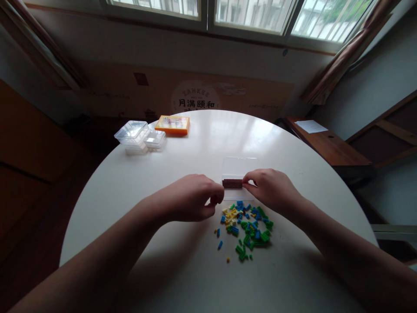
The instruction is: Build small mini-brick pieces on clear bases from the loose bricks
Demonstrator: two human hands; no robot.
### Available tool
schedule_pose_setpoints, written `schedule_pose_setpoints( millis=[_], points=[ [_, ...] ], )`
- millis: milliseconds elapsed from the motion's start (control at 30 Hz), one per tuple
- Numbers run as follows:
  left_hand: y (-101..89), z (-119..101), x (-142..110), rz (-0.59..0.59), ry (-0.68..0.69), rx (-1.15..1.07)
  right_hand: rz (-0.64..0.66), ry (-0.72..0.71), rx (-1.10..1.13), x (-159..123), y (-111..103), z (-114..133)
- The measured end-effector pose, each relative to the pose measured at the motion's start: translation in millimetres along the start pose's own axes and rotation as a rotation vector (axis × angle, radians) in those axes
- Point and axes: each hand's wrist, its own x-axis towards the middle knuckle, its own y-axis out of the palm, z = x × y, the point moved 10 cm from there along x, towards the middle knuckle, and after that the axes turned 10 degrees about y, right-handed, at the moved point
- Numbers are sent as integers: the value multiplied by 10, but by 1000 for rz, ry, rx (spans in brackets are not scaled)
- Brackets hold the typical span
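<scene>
A row of dark brown studded building bricks (232, 183) lies in an open clear plastic box (240, 164), whose lid stands raised at the back. Thumb and fingers of my right hand (270, 184) pinch at the row's right end. My left hand (197, 198) is closed beside the left end, its fingers curled; what they hold, if anything, is hidden. Just below the box, a loose pile of small bricks spreads over the table: green bricks (248, 240), blue bricks (240, 203) and yellow bricks (232, 214).
Stacked clear plastic boxes (133, 132) stand at the back left of the round white table (107, 204). Near them lies an orange box (173, 126). A wooden side table (332, 145) with a white paper (311, 126) is at the right, below the windows and curtains.
</scene>
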Motion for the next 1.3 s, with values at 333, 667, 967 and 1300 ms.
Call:
schedule_pose_setpoints(
  millis=[333,667,967,1300],
  points=[
    [-8,12,33,-55,16,8,-224,-17,123,-127,-387,-74],
    [-28,-74,63,-106,74,-135,-183,-160,421,-327,-400,-32],
    [-44,-68,60,-256,78,-231,-138,-337,522,-479,-371,277],
    [-38,-158,90,-388,56,-171,-196,-313,527,-483,-359,291]
  ],
)
